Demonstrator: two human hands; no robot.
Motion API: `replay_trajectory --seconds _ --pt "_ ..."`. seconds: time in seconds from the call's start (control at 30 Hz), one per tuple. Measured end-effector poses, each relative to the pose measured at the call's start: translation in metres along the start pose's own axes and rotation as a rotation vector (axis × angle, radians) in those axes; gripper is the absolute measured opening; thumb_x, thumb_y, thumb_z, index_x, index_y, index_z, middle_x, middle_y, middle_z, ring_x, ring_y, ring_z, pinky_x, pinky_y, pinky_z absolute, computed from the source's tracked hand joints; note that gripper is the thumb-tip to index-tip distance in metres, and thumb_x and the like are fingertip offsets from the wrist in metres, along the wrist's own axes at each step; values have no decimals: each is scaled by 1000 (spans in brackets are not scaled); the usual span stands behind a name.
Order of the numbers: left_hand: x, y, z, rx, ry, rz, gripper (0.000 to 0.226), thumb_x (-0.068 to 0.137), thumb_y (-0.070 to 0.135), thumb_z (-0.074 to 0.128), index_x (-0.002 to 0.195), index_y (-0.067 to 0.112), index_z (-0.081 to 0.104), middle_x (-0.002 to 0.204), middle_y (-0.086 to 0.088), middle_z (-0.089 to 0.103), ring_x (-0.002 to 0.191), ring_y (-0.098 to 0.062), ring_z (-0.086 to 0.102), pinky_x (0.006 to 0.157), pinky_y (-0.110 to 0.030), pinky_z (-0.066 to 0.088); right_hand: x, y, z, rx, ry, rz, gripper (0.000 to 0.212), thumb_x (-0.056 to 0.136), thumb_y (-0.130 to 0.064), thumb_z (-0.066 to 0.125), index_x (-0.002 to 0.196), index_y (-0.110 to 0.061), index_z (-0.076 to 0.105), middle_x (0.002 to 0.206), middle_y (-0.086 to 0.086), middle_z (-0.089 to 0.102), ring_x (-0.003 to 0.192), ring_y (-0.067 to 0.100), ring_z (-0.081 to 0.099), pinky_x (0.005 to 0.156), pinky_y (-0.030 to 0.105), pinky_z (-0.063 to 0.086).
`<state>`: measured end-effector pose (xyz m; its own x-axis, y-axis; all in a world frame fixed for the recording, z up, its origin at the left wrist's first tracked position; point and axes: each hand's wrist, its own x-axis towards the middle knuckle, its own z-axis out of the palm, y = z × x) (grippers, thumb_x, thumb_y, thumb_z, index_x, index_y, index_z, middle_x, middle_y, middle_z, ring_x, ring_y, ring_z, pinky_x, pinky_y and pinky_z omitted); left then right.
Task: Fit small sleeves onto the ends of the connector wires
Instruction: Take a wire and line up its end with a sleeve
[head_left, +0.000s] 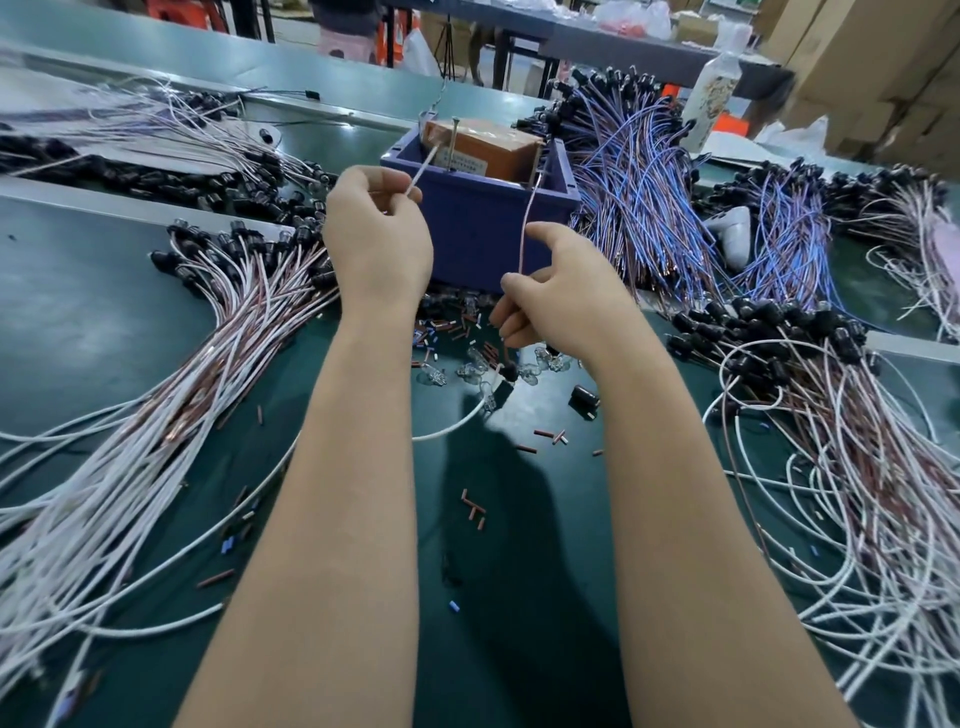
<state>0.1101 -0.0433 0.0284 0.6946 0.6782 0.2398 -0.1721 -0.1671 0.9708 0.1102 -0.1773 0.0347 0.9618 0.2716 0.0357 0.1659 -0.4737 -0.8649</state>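
Connector's white wire (423, 170) is pinched in the left hand (376, 234), its brown wire (525, 228) in the right hand (558, 296), both before the blue bin (478, 234). Loose sleeves (447, 327) lie just below it. Best to steady each tip and push straight.

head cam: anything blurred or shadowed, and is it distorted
Head view: left hand, right hand and blue bin sharp; bottle at top right smeared; dark shadow on the green mat between the forearms, which the wide lens stretches.
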Motion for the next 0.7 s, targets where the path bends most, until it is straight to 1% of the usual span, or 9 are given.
replay_trajectory --seconds 0.1,0.17,0.3,0.43,0.5,0.57,0.6,0.63,0.7 --pt "0 1 1 84 -5 32 26 90 -1 42 100 9 63 100 -8 66 90 -19 64 84 -30 53 -1 0 -2 -14 -27 -6 57 95 -2 44 147 -14 25 69 9 68 46 11 61 54 27 57" --pt "-1 1 2 100 -19 46 26 91 -2 42 102 7 63 97 -9 66 90 -19 65 87 -30 53 -1 -1 -3 -18 -43 -7 57 95 -2 44 147 -15 26 70 9 68 46 11 61 53 25 56" --pt "-4 1 1 158 -8 86 21 90 -4 45 91 13 56 84 -3 64 84 -17 67 85 -31 54 -1 -1 -4 -18 -52 -7 57 95 -1 45 147 -14 26 72 11 68 48 14 61 54 27 57" --pt "-7 4 1 232 10 77 24 86 0 48 93 8 70 91 -9 71 88 -20 67 87 -29 51 -1 0 -4 -25 -52 -8 55 95 -1 45 146 -15 28 75 13 69 50 16 62 56 28 58" --pt "-9 7 1 269 -40 85 27 86 4 47 95 8 72 93 -10 71 82 -19 62 82 -25 49 0 0 -5 -45 -53 -15 55 95 -1 45 145 -15 30 75 12 69 51 16 63 56 28 57" --pt "-9 10 2 306 -150 102 26 87 6 44 84 11 69 87 -15 65 75 -24 52 75 -32 47 0 0 -5 -62 -53 -20 54 94 -1 45 145 -15 31 75 11 69 52 16 63 58 29 58" --pt "-9 11 2 324 -201 98 25 89 7 42 82 12 66 86 -16 62 77 -27 48 75 -34 45 0 0 -5 -65 -52 -20 54 94 -1 45 144 -15 31 75 11 69 52 16 64 59 30 58" --pt "-10 12 3 340 -243 87 24 90 8 41 88 10 65 90 -16 61 81 -30 50 76 -34 44 0 1 -5 -66 -50 -20 53 94 -1 45 144 -15 32 76 12 69 53 17 64 60 31 59" --pt "-10 12 3 374 -292 61 31 92 10 40 113 0 62 112 -20 62 104 -33 55 87 -33 42 0 1 -5 -66 -45 -23 51 94 -2 45 142 -15 34 81 15 69 55 20 65 64 36 60"
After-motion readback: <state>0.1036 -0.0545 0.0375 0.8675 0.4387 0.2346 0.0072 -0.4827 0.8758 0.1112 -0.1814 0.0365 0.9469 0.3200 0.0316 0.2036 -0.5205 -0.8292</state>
